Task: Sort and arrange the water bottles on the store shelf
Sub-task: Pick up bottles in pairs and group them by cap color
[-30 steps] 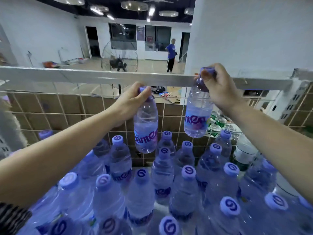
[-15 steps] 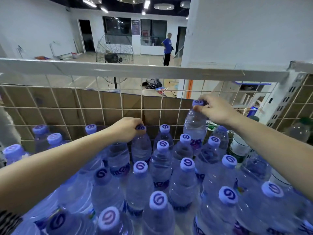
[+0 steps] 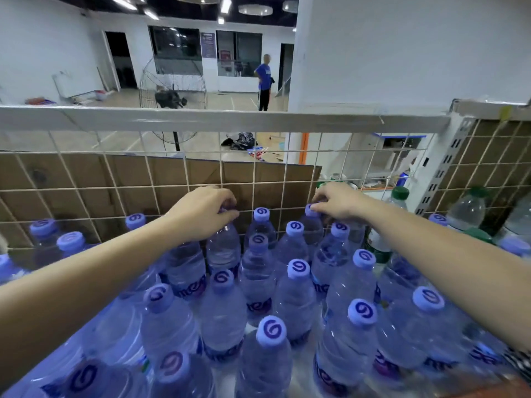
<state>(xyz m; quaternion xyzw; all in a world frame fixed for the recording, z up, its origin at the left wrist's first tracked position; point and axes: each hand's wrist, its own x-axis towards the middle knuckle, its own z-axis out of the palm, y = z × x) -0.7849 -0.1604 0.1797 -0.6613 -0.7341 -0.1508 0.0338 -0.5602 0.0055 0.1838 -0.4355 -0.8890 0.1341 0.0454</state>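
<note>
Both arms stretch forward, left hand [image 3: 201,215] and right hand [image 3: 334,202] palm-down, fingers curled downward.

Store shelf [image 3: 218,119], white wire-grid back [image 3: 94,188], crowded with upright purple-capped water bottles [image 3: 296,294], green-capped bottles [image 3: 400,193] at far right

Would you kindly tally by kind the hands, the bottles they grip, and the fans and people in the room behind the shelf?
Hands: 2, left hand and right hand
Gripped bottles: 2, left bottle and right bottle
Standing fan: 1
Person in the background: 1
Total: 6
</note>
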